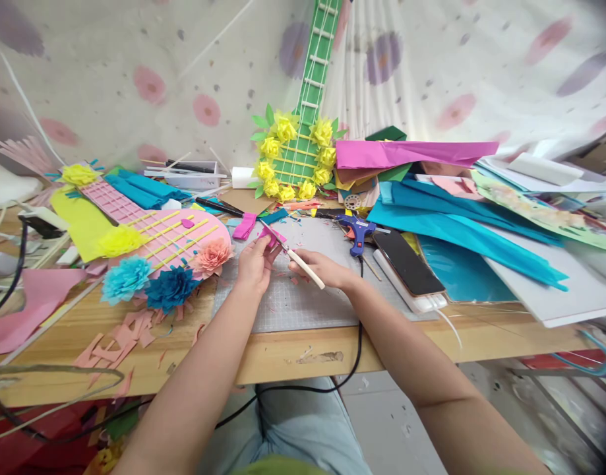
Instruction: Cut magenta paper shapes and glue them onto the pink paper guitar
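My left hand [254, 265] pinches a small piece of magenta crepe paper [277, 236] above the cutting mat [303, 310]. In my right hand [318, 267] is a pair of white-handled scissors [306, 269], seen nearly edge-on. Their narrow metal blade points up and left and lies against the magenta paper by my left fingertips. Some of my right fingers are hidden behind the handle. Just beyond my left hand lies another folded magenta strip [244, 226]. Small paper scraps are scattered over the mat.
A blue glue gun [361, 231] trails a black cord [359, 343] across the table's front edge. A phone [409, 260] lies on a white power strip [421, 300]. Pink [179, 237] and green [303, 155] paper guitars with flowers stand left and behind. Blue crepe sheets [461, 224] spread right.
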Demonstrator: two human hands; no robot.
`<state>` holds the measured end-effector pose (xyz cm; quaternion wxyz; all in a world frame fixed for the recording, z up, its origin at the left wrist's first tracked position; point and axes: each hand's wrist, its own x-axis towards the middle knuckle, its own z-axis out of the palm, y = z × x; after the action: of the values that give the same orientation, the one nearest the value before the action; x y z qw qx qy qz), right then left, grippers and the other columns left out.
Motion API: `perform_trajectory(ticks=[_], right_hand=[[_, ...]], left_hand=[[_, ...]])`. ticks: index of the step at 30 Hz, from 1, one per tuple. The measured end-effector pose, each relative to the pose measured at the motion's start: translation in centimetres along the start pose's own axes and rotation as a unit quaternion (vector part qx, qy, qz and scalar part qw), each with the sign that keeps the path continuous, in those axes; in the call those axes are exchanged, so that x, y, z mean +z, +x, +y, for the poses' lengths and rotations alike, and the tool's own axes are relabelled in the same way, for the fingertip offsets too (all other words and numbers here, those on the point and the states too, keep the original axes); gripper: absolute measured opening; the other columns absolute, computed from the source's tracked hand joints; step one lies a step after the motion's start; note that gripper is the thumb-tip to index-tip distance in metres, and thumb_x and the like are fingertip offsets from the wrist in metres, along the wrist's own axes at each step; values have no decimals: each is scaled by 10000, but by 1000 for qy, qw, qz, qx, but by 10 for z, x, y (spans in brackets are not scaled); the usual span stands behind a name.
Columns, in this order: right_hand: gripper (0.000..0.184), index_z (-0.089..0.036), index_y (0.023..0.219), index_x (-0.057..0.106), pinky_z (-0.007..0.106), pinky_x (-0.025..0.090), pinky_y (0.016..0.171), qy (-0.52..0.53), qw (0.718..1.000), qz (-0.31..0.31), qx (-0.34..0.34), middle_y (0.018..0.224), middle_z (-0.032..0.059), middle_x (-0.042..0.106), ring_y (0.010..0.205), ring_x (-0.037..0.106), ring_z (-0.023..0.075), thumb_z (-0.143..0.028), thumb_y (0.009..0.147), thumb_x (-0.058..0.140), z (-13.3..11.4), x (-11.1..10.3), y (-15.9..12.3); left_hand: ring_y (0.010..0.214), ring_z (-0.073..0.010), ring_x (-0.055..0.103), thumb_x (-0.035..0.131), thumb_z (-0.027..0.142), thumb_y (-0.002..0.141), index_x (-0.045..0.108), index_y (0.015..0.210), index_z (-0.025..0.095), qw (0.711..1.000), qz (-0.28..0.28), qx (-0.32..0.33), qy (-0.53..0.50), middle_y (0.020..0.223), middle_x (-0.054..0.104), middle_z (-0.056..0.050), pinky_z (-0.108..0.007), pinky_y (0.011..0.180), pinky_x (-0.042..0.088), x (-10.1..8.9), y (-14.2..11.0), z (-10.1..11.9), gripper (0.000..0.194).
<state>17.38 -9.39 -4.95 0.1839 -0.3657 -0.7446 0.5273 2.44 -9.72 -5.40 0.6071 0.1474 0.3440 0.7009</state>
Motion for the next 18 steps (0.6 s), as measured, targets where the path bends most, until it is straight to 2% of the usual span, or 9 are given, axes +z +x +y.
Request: perform_trajectory(ticks=[11, 18], right_hand=[[413, -176, 698, 374, 204, 304, 461, 23, 999, -44, 0, 555, -59, 392, 487, 364, 56, -568, 719, 503, 0, -15, -4], [411, -169, 714, 389, 207, 299, 464, 20, 997, -69, -1, 560, -58, 405, 479, 371, 53, -564, 724, 500, 3, -26, -6]], left_hand=[[561, -73, 570, 611, 61, 603, 553, 559, 115, 1000, -17, 2, 26, 545, 594, 18, -303, 778, 500, 2, -3, 0, 91], [579, -85, 579, 605, 50, 602, 554, 555, 112, 998, -32, -5, 49, 557, 599, 11, -328, 779, 502, 2, -3, 0, 94]])
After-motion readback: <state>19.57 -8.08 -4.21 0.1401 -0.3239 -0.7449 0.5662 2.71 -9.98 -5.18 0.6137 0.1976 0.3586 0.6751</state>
